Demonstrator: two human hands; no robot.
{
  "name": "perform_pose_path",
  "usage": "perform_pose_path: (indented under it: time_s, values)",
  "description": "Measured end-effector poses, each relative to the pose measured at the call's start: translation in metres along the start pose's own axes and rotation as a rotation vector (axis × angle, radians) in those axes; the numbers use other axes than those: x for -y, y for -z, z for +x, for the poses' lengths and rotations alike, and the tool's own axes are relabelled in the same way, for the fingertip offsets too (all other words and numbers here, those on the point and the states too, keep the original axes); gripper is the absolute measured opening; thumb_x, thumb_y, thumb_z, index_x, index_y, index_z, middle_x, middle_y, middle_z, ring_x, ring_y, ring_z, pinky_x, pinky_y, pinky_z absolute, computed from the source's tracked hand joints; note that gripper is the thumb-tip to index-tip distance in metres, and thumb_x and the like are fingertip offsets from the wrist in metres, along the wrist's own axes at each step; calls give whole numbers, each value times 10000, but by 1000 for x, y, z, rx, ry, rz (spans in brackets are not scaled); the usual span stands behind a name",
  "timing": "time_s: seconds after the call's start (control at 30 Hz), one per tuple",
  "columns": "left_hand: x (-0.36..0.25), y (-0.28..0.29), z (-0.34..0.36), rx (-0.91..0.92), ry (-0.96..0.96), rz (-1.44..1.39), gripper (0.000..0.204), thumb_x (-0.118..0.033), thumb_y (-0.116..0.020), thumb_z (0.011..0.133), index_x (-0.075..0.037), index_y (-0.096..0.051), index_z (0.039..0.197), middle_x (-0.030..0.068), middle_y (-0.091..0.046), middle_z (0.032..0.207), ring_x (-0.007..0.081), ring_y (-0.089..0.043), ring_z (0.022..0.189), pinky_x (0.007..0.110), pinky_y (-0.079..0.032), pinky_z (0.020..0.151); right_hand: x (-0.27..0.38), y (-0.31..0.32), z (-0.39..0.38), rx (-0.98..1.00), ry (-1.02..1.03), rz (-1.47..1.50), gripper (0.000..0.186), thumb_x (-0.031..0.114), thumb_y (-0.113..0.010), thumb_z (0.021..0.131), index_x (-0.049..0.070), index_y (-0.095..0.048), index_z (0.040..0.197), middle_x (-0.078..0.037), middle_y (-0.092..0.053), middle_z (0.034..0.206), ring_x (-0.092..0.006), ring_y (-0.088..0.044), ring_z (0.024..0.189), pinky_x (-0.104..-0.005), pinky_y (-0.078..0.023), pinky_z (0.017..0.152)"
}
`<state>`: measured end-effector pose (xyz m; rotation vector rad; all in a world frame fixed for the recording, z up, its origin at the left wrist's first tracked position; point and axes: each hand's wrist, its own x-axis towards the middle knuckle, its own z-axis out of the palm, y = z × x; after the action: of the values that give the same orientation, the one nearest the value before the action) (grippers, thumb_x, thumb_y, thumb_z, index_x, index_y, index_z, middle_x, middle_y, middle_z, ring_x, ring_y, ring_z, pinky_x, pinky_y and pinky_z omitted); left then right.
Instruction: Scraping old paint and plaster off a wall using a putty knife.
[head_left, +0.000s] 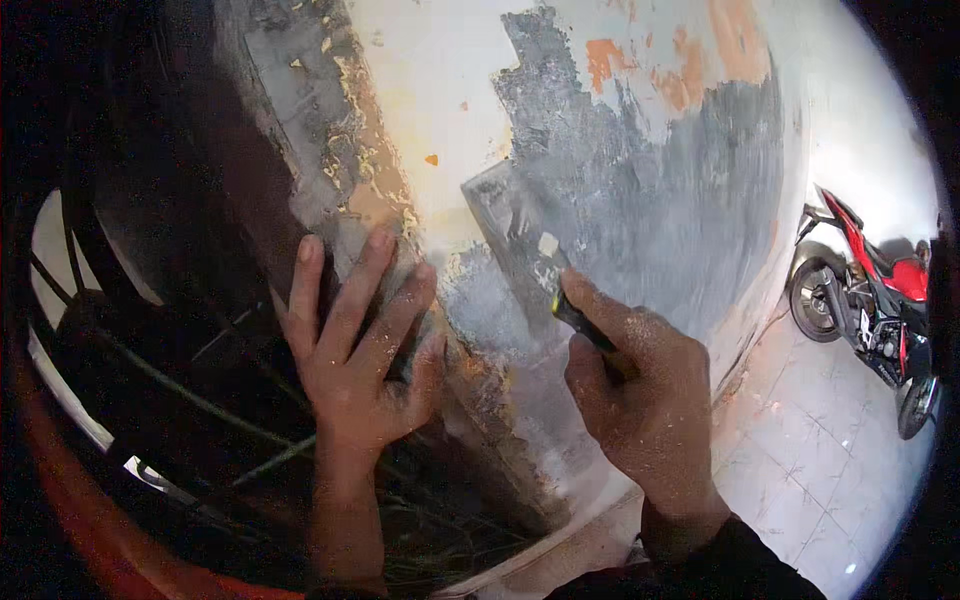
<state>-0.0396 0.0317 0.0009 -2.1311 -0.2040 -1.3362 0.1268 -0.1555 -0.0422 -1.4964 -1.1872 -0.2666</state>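
My right hand is closed round the dark handle of a scraper, a wide flat metal blade with a pale fleck near its handle. The blade lies against the wall, whose pale paint is partly gone, showing grey beneath and orange patches higher up. My left hand is spread with fingers apart and holds nothing. Its fingertips rest at the wall's rough, chipped corner edge, where yellowish and brown layers show. Pale dust covers my right hand.
On the right, a red and black motorcycle stands on a light tiled floor. Left of the wall corner is a dark area with thin green strands. A curved reddish-orange edge runs along the lower left.
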Motion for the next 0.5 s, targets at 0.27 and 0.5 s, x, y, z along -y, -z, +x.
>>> perform_pose_path:
  time_s: [0.27, 0.5]
  values:
    - [-4, 4, 2, 23, -5, -1, 328, -313, -645, 941, -128, -767, 1183, 137, -589, 1483, 469, -368, 1469, 587, -227, 1236, -4, -3, -25, -6, -24, -61, 446, -35, -678, 869, 52, -698, 1305, -156, -665, 786, -203, -641, 656, -319, -513, 641]
    - [0, 4, 0, -6, -6, -6, 334, -321, -650, 930, -160, -775, 1195, 77, -595, 1486, 452, -380, 1454, 563, -279, 1208, 5, -3, -10, -74, 41, 0, 470, -27, -684, 857, 70, -696, 1316, -147, -640, 774, -203, -616, 626, -334, -497, 604]
